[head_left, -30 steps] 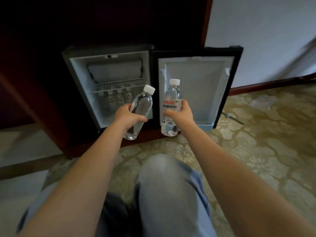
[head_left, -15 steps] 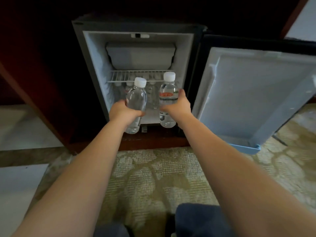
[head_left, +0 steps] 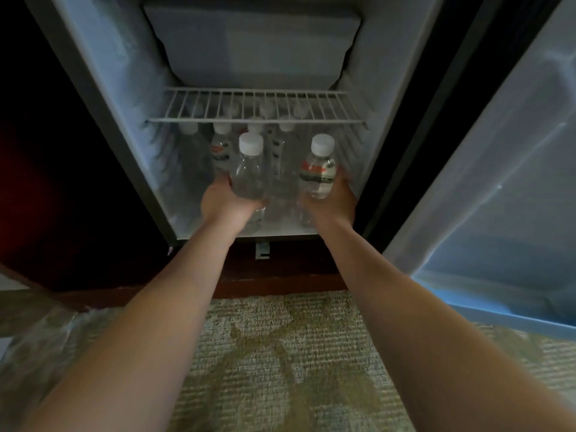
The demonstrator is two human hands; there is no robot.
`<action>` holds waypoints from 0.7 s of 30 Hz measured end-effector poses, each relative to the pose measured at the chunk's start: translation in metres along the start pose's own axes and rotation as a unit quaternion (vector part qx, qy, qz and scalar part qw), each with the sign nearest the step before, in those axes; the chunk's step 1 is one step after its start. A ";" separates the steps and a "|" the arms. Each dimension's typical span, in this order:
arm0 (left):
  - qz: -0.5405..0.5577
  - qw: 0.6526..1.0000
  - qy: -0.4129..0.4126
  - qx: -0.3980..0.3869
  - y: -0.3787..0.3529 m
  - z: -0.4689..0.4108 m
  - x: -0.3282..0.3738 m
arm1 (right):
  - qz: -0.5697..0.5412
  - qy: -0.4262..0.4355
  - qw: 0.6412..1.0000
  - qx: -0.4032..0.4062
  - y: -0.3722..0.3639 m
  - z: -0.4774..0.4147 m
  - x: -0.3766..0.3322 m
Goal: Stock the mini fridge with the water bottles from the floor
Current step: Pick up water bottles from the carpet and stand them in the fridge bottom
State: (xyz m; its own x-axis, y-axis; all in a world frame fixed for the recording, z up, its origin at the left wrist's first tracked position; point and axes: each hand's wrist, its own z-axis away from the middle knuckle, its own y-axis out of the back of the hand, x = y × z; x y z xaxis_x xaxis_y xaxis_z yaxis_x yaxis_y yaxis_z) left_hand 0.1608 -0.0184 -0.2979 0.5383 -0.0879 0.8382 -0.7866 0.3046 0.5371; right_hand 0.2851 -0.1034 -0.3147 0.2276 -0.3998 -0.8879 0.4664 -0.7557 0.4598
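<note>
The mini fridge stands open in front of me, its door swung out to the right. My left hand grips a clear water bottle with a white cap, upright, inside the lower compartment. My right hand grips a second water bottle with a red and black label, also upright, near the right wall. Several more bottles stand behind them under the wire shelf. Both bottles' bases are hidden by my hands.
A freezer box fills the top of the fridge. Dark wooden cabinet surrounds the fridge. Patterned carpet covers the floor under my arms. A pale blue door shelf juts out at the lower right.
I have leaned much closer to the fridge. Both hands have carried their bottles forward from the fridge's front edge into the lower compartment.
</note>
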 end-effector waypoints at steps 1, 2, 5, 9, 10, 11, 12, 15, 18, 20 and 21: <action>-0.007 1.000 -0.005 -0.002 -0.005 -0.007 -0.002 | -0.001 0.000 1.000 0.015 -0.007 -0.008 0.005; -0.014 1.000 -0.011 -0.003 -0.010 -0.014 -0.004 | -0.001 0.008 0.999 0.034 -0.014 -0.015 0.009; -0.025 0.999 -0.028 -0.013 -0.022 -0.030 -0.010 | 0.015 0.041 0.996 0.079 -0.027 -0.035 0.023; 0.023 0.999 -0.015 -0.030 -0.034 -0.042 -0.019 | 0.051 0.036 0.994 0.091 -0.035 -0.057 0.039; 0.030 0.999 -0.012 -0.027 -0.037 -0.043 -0.021 | 0.044 0.028 0.995 0.089 -0.037 -0.061 0.041; 0.037 0.999 -0.012 -0.022 -0.039 -0.044 -0.022 | 0.030 0.023 0.996 0.086 -0.039 -0.065 0.043; 0.043 0.999 -0.013 -0.019 -0.040 -0.045 -0.023 | 0.015 0.025 0.996 0.082 -0.041 -0.066 0.045; 0.032 0.999 -0.026 -0.029 -0.041 -0.046 -0.022 | 0.010 0.019 0.997 0.071 -0.044 -0.066 0.049; 0.034 0.998 -0.028 -0.038 -0.041 -0.047 -0.023 | 0.017 -0.017 0.997 0.067 -0.044 -0.055 0.062; 0.032 0.998 -0.024 -0.037 -0.041 -0.047 -0.022 | -0.014 -0.031 0.996 0.082 -0.045 -0.041 0.072; 0.034 0.998 -0.022 -0.039 -0.041 -0.048 -0.022 | -0.040 -0.045 0.994 0.092 -0.048 -0.036 0.078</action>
State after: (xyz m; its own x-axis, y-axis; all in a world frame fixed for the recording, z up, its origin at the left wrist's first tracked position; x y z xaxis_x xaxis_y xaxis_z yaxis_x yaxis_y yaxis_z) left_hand 0.1952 0.0165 -0.3428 0.4692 -0.1062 0.8767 -0.7939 0.3841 0.4714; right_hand 0.3109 -0.0798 -0.4061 0.1154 -0.3731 -0.9206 0.3132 -0.8658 0.3902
